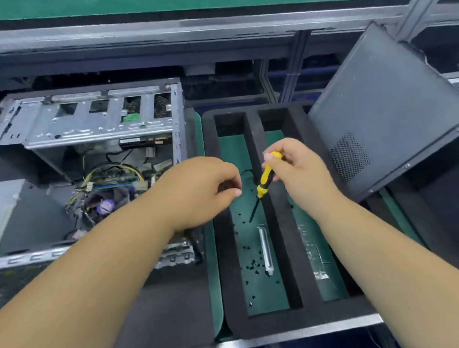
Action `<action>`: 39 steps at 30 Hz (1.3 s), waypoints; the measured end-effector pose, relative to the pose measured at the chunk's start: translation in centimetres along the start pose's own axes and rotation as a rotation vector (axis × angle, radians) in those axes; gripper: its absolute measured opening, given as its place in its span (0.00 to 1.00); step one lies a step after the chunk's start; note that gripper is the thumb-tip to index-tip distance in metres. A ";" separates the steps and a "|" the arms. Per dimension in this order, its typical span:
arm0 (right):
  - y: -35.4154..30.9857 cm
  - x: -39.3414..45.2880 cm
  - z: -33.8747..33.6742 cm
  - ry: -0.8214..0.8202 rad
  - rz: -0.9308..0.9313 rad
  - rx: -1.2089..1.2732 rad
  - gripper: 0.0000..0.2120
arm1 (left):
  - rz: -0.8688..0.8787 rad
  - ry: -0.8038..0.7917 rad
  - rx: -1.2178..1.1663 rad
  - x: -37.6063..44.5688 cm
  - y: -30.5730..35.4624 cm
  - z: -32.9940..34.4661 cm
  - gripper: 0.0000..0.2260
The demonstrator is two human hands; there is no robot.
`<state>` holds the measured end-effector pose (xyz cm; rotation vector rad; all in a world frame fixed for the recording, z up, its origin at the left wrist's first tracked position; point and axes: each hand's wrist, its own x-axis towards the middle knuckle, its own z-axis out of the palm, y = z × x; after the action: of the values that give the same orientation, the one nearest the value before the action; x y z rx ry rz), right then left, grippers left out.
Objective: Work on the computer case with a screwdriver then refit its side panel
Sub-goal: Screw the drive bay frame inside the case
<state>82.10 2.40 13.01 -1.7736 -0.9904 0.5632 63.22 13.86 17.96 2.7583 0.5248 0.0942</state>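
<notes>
Head view shows two hands. The right hand [296, 170] grips one yellow screwdriver [265, 180], tip down over the black foam tray [225, 258] with two slots. The left hand [210, 188] is curled, fingers pinched; I cannot tell what it holds. Many tiny black screws [252, 264] lie there. One computer case [81, 165] sits open. One side panel [390, 107] leans at the right, not put back yet.

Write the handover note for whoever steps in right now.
Right hand: holds the screwdriver, tip down over the foam tray.
Left hand: fingers pinched shut; cannot tell on what.
Case: on its side, open, left of the tray.
Side panel: off, leaning at right.
Loose screws and a slot cover lie in the tray.
Left: finish screwdriver work, refit panel.
</notes>
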 end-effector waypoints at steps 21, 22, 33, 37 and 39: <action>8.6 -7.3 3.0 -0.680 -0.093 -0.435 0.04 | -0.250 0.075 0.110 0.3 2.3 3.0 0.04; 8.8 -7.4 3.0 -0.678 -0.099 -0.437 0.04 | -0.252 0.078 0.108 0.3 2.4 3.0 0.04; 7.0 -5.3 1.1 -0.565 -0.117 -0.370 0.03 | -0.284 0.081 0.082 0.2 2.5 2.8 0.04; 5.2 -2.8 -1.1 -0.448 -0.098 -0.283 0.02 | -0.291 0.094 0.074 0.1 2.5 2.7 0.04; 4.0 -1.6 -2.2 -0.368 -0.098 -0.215 0.04 | -0.295 0.102 0.048 0.1 2.4 2.7 0.04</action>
<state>84.33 -0.81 10.14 -1.8332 -1.4288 0.7615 64.49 10.91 16.18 2.6981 0.9656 0.1542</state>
